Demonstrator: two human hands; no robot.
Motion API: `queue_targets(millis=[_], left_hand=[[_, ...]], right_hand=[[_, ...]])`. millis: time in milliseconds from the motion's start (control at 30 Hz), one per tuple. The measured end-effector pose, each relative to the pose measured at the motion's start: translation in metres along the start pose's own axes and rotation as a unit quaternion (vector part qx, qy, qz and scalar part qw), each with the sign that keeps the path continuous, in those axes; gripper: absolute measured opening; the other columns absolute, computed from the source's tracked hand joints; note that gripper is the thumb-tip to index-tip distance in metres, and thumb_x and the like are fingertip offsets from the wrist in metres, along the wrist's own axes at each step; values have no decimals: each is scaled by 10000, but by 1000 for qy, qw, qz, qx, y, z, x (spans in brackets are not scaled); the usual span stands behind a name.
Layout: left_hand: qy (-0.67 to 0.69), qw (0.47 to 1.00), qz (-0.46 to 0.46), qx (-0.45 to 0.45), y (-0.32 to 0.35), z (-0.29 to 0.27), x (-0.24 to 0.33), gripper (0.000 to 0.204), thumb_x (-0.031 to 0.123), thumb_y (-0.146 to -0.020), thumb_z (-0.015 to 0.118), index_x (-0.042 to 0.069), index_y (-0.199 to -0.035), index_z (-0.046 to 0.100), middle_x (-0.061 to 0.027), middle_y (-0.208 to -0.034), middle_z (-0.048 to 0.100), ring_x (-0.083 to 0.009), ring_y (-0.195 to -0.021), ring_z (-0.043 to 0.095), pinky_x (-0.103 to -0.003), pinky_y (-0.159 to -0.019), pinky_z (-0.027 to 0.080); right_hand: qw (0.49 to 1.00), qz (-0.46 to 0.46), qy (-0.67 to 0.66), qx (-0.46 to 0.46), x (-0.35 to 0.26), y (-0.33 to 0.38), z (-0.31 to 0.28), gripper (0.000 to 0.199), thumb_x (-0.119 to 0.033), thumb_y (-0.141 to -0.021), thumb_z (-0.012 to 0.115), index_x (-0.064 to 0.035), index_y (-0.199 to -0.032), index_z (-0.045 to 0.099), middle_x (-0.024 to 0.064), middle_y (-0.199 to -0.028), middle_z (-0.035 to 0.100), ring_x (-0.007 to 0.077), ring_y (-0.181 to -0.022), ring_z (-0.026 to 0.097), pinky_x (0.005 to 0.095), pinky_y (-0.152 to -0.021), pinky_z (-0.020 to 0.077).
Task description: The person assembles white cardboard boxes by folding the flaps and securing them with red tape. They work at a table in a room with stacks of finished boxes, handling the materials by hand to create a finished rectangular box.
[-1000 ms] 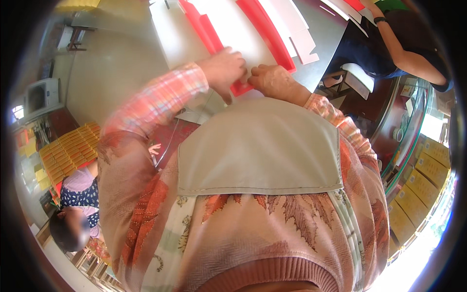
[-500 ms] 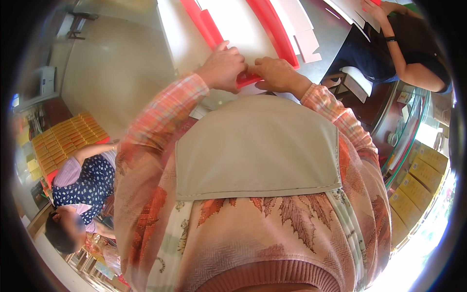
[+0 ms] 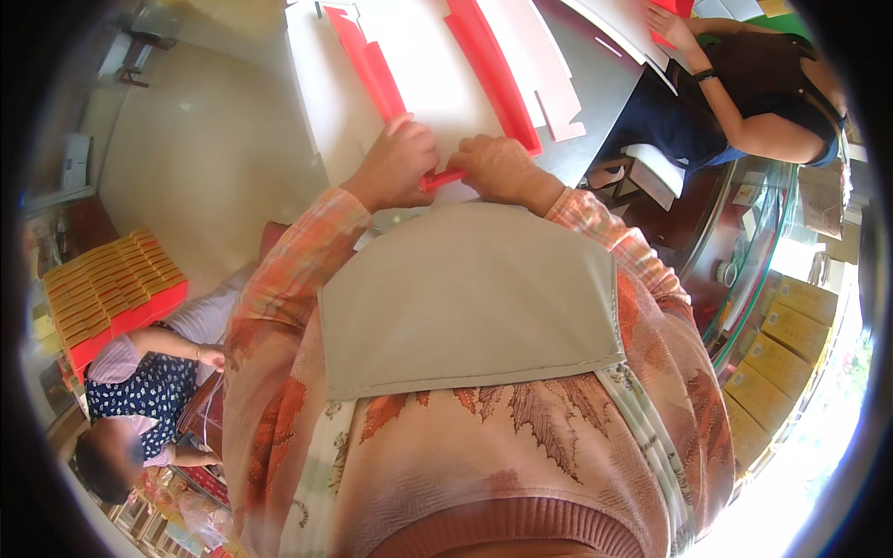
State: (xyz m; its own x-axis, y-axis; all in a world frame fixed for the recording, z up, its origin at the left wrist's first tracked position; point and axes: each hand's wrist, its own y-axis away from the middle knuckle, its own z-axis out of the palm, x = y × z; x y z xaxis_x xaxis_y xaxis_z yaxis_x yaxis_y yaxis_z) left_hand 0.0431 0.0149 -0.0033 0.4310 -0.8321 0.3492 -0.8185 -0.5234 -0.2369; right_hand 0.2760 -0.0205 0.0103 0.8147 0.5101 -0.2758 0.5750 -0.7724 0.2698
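A cardboard box blank (image 3: pixel 423 70), white inside with red side walls, lies on the table at the top centre. Its right red wall is raised and its left red strip is bent up at an angle. At the near edge, my left hand (image 3: pixel 400 166) is closed on the near left corner, fingers pinching the red card. Beside it, my right hand (image 3: pixel 507 173) has its fingers bent over the narrow red near flap. A short stretch of that flap shows between the two hands; the rest is hidden under the fingers.
Grey tabletop (image 3: pixel 609 79) shows right of the blank, with more white cardboard sheets (image 3: pixel 605 28) beyond. A person (image 3: pixel 753 93) at the upper right handles red card. Another person (image 3: pixel 139 381) stands at the left near stacked yellow packs (image 3: pixel 112 288). Yellow boxes (image 3: pixel 781 344) line the right.
The view has shifted, so the blank and both hands appear farther left and a little lower. My hands still grip the near edge. The person at the left has moved a hand lower.
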Motion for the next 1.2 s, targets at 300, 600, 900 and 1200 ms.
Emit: queue_targets(millis=[300, 600, 900, 1200], left_hand=[[-36, 999, 3, 28, 9, -1, 11, 258, 168, -723, 857, 67, -893, 690, -78, -905, 584, -286, -999, 598, -530, -1164, 434], [-75, 997, -24, 27, 20, 12, 11, 307, 190, -719, 882, 79, -948, 709, -72, -944, 598, -281, -1027, 595, -543, -1215, 405], [-73, 997, -16, 1, 16, 8, 5, 313, 201, -758, 868, 93, -990, 688, -48, -944, 633, -264, -1073, 614, -570, -1267, 338], [-130, 990, -36, -30, 43, -31, 12, 154, 57, -877, 713, 107, -1019, 679, -57, -859, 655, -291, -953, 686, -692, -1272, 288]], right_hand=[[999, -28, 19, 16, 0, -3, 6, 231, -210, -1018, 654, -206, -1220, 765, 27, -1165, 714, 241, -1136, 688, 422, -920, 595], [1000, -13, 7, -12, -10, -3, -5, 241, -205, -1014, 671, -240, -1231, 769, 31, -1132, 718, 242, -1149, 692, 431, -893, 598], [998, -27, 34, -34, -4, -17, 7, 332, -224, -982, 703, -287, -1303, 762, 25, -1119, 695, 255, -1102, 690, 461, -860, 599], [985, -123, 116, -30, 3, 3, -55, 571, -303, -764, 923, -184, -1295, 747, 24, -1238, 730, 230, -1308, 637, 605, -1324, 238]])
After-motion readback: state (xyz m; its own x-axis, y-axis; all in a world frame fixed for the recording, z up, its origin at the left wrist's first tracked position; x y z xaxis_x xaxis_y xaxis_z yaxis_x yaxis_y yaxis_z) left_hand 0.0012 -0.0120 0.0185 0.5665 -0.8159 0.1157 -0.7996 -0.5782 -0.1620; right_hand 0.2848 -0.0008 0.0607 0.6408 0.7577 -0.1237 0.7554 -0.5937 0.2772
